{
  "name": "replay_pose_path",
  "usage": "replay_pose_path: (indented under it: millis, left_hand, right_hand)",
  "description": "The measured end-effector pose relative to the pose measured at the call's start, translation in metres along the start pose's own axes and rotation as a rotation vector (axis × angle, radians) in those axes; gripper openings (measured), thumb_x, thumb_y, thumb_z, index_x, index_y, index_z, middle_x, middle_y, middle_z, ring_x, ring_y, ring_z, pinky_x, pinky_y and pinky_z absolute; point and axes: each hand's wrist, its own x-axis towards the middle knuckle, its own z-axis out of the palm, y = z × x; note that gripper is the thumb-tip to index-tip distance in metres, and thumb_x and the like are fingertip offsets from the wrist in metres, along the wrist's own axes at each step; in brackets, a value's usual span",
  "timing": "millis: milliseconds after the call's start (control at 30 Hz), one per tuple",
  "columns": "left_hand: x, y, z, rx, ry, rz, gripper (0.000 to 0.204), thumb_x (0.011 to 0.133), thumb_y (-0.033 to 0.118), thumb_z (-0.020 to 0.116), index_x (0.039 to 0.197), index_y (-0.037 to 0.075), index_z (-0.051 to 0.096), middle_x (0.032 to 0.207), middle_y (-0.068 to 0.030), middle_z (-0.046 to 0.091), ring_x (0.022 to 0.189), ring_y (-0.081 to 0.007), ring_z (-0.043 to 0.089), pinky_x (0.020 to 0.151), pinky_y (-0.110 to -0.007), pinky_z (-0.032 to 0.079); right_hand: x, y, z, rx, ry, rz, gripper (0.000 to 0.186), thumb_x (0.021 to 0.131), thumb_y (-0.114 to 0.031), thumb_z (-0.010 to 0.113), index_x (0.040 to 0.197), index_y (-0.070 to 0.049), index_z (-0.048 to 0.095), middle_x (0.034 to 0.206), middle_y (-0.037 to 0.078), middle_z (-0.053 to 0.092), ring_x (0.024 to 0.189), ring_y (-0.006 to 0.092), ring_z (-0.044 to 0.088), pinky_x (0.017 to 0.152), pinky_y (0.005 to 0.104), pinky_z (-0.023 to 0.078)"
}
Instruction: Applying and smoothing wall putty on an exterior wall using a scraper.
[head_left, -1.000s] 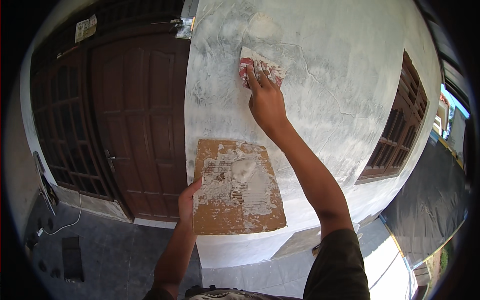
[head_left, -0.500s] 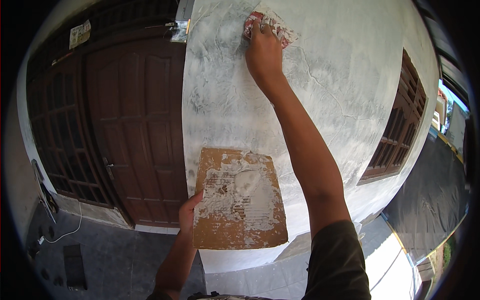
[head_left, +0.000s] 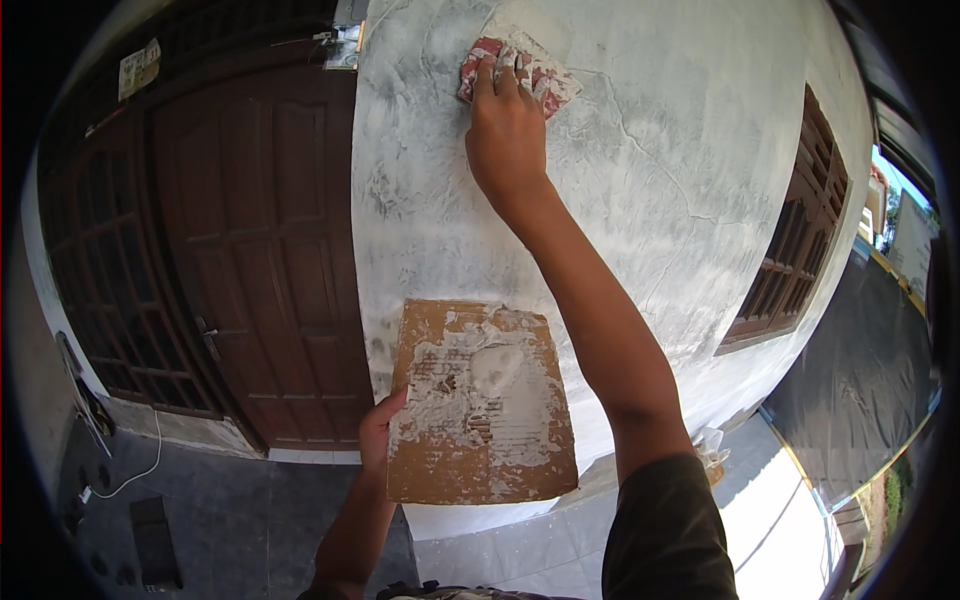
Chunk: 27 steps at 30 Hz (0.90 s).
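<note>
Free pass along wall (head_left: 690,130) btwn scraper (head_left: 561,88) & window (head_left: 790,240); cardboard (head_left: 430,462) in way, lower ctr.

The scraper (head_left: 556,82) was red, blotched with off-white; the cardboard (head_left: 435,468) was tan under whitish smears and ribbed lines. The wall (head_left: 650,200) was mottled grey and white, the door (head_left: 255,190) dark brown.

Dark brown door (head_left: 265,262) (silver handle (head_left: 209,338)), grey floor (head_left: 235,515), shuttered window (head_left: 785,245), sunlight (head_left: 765,505) lower right.
</note>
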Motion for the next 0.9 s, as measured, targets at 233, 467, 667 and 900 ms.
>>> replay_pose_path:
  millis: [233, 467, 667, 900]
  left_hand:
    - [-0.027, -0.007, -0.002, -0.022, 0.017, -0.019, 0.038, 0.089, 0.021, 0.045, 0.119, -0.001, 0.048, 0.112, -0.0147, 0.058, 0.099, -0.0261, 0.058, 0.088, -0.039, 0.045]
    - [-0.053, -0.004, 0.0, -0.034, -0.049, -0.006, 0.038, 0.089, 0.021, 0.045, 0.119, -0.001, 0.049, 0.112, -0.0147, 0.058, 0.099, -0.0262, 0.058, 0.088, -0.039, 0.045]
    - [-0.09, 0.001, 0.009, -0.007, -0.022, 0.013, 0.037, 0.089, 0.021, 0.044, 0.119, -0.001, 0.049, 0.111, -0.0147, 0.059, 0.098, -0.0259, 0.059, 0.088, -0.039, 0.045]
    - [-0.089, 0.002, -0.003, -0.02, -0.035, 0.028, 0.038, 0.09, 0.022, 0.043, 0.119, -0.001, 0.049, 0.111, -0.0147, 0.059, 0.098, -0.0258, 0.059, 0.087, -0.039, 0.046]
  right_hand:
    - [-0.034, -0.02, -0.024, 0.018, -0.133, 0.022, 0.052, 0.063, 0.01, 0.051, 0.115, 0.011, 0.049, 0.106, 0.028, 0.053, 0.084, 0.0372, 0.058, 0.075, 0.0402, 0.049]
    - [-0.068, -0.055, -0.083, 0.172, -0.275, 0.015, 0.058, 0.064, 0.011, 0.05, 0.121, 0.005, 0.047, 0.107, 0.027, 0.054, 0.088, 0.038, 0.059, 0.077, 0.041, 0.049]
    - [-0.009, -0.037, -0.119, 0.344, -0.053, 0.242, 0.059, 0.067, 0.015, 0.045, 0.125, 0.0, 0.045, 0.108, 0.026, 0.056, 0.096, 0.039, 0.057, 0.082, 0.0386, 0.049]
    - [0.059, -0.016, -0.052, 0.049, 0.05, 0.278, 0.048, 0.067, 0.01, 0.049, 0.114, 0.013, 0.045, 0.093, 0.03, 0.055, 0.082, 0.042, 0.058, 0.073, 0.0427, 0.049]
